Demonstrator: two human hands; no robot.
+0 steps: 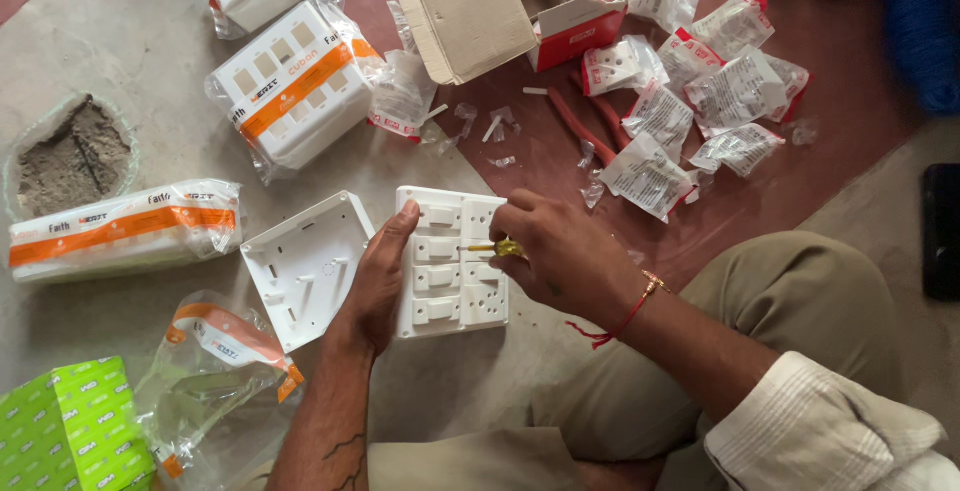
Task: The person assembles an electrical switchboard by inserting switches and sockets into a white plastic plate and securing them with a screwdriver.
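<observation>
Steadying a white switch plate (452, 263), left hand (378, 281); right hand (560, 251) grips a screwdriver (500, 248).

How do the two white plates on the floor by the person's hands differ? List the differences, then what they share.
The switch plate is fitted with rocker modules; the back cover is a bare, hollow shell showing ribs and posts. The left hand rests on the switch plate while the right hand puts a yellow-handled screwdriver to it; the back cover lies untouched, tilted beside it. Both are white plastic, squarish, and on the floor.
</observation>
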